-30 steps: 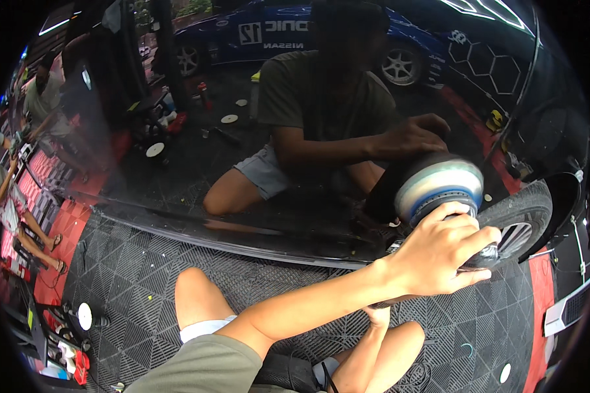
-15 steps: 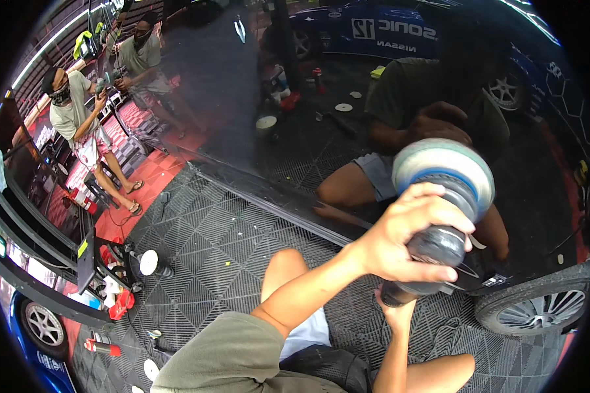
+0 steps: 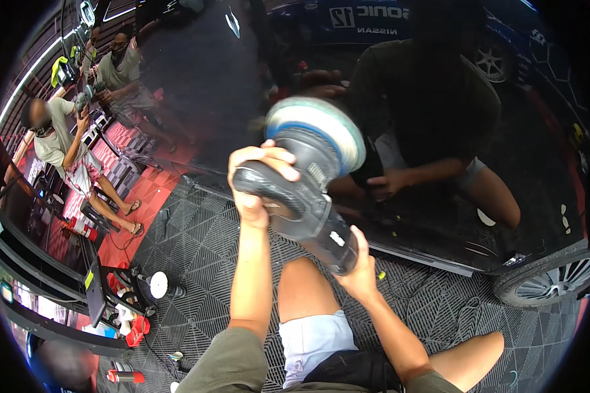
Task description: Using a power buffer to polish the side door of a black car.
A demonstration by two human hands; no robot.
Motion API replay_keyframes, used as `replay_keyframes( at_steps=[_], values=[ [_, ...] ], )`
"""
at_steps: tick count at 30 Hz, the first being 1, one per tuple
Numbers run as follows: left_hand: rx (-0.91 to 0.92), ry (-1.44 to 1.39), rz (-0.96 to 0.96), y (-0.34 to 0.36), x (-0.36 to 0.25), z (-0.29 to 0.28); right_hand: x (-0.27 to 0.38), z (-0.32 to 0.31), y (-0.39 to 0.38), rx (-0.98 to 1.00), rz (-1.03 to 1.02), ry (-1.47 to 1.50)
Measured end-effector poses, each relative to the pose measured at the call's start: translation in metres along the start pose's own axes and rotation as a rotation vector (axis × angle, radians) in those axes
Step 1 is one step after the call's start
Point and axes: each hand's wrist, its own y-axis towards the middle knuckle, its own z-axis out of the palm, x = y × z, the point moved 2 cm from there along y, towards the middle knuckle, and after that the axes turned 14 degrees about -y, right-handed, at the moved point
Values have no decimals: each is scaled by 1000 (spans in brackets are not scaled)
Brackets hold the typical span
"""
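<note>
A black polisher (image 3: 301,213) with a pale foam pad (image 3: 318,131) and a blue backing ring is in both my hands, in front of a glossy dark car door (image 3: 229,124). My left hand (image 3: 252,180) is wrapped round the D-shaped handle near the pad end. At the tail of the body, my right hand (image 3: 359,268) grips the lower handle. The pad faces the door panel and appears to be against it; its exact contact is hidden. My reflection shows in the dark paint.
Another person (image 3: 62,137) stands at the left with a power tool by the same car. A low cart (image 3: 121,301) with red items, a second polisher with a white pad (image 3: 159,285) and a red bottle (image 3: 124,376) are on the left. The car's wheel (image 3: 547,285) is at the right.
The polisher has moved left across the door with both my hands on it, and its body now slants down to the right. The head view has shifted slightly.
</note>
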Motion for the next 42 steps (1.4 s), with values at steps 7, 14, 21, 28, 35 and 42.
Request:
replay_keyframes(
  at_steps=[7, 14, 21, 28, 35, 42],
  values=[
    [-184, -106, -31, -28, 11, -18, -11, 4, -4, 17, 44, -18],
    [32, -124, -106, -37, 21, 96, -55, -70, -46, -90, 67, -122],
    [207, -175, -60, -36, 28, 213, -95, -157, -88, -124, 159, -49],
    [331, -98, -72, -24, 24, 315, -133, -216, -111, -179, 52, 199],
    [416, -62, -102, -25, 22, 384, -134, -256, -138, -162, 202, 304],
    [484, -77, -92, -21, 25, 441, -164, -272, -174, -232, 351, 254]
  ],
)
